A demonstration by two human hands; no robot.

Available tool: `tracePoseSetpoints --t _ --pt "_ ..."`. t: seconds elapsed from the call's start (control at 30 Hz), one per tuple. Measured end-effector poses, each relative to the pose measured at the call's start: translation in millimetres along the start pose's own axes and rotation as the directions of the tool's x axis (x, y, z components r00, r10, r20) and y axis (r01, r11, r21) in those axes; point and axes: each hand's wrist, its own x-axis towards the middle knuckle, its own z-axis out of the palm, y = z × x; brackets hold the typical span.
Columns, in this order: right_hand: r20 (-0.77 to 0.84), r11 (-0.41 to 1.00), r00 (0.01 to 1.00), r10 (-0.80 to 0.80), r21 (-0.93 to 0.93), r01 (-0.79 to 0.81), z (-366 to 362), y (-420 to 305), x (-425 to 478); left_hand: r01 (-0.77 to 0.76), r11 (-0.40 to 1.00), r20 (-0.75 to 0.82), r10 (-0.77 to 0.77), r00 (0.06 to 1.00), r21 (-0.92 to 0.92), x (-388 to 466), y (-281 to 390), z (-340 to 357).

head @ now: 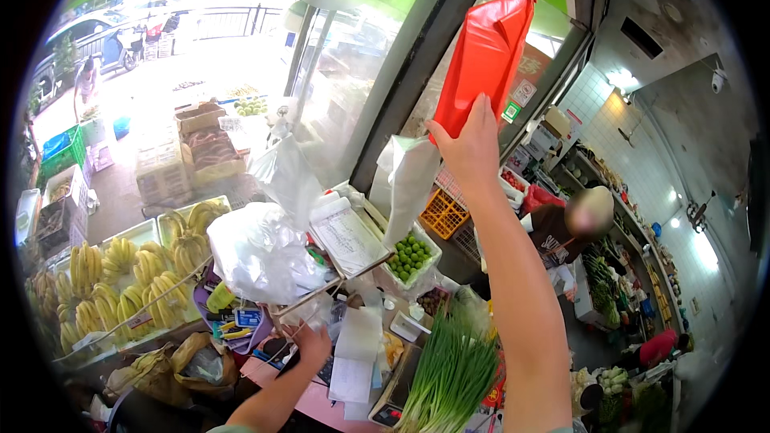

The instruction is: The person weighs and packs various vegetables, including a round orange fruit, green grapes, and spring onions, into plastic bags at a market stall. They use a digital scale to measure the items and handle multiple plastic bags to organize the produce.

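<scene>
My right hand [472,141] is raised at the lower end of a red plastic bag [487,54], which hangs from its top beside the door frame. The thumb lies at the bag's left edge and the fingers lie over its front. Low at the centre, my left hand [310,343] is among clutter, beside a purple basket [261,334] of pens and small items. A thin cord runs near its fingertips, which are partly hidden. Just above it sits a large bundle of clear plastic bags [252,252]. Handwritten sheets [355,355] lie to its right.
Bananas [120,276] fill trays at left. A notepad [349,237] rests on a ledge near a crate of green limes [410,257]. White plastic bags [406,174] hang below the red one. Scallions [448,367] lie beside my right forearm. A person [556,237] stands at right, near vegetable shelves.
</scene>
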Motion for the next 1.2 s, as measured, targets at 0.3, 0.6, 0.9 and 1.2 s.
tracePoseSetpoints --t 0.3,0.6,0.9,1.2 --pt "0.197 0.997 0.978 -0.063 0.065 0.051 -15.5 -17.4 -12.6 -0.717 0.686 -0.279 0.718 0.638 0.124 -150.1 -7.7 -160.2" --pt "0.587 0.463 0.642 -0.493 0.802 -0.377 -227.4 -135.4 -253.5 -0.392 0.463 0.144 0.772 0.619 -0.795 -88.5 83.0 -214.7" --pt "0.966 0.806 0.258 -0.005 0.157 -0.571 -438.9 -55.5 -292.9 -0.43 0.154 0.416 0.664 -0.622 -0.89 -158.9 201.5 -192.0" --pt "0.708 0.14 -0.399 0.583 -0.571 -0.809 -665.2 -59.2 -328.9 -0.082 0.478 0.437 0.702 -0.563 -0.874 -297.0 196.1 -153.8"
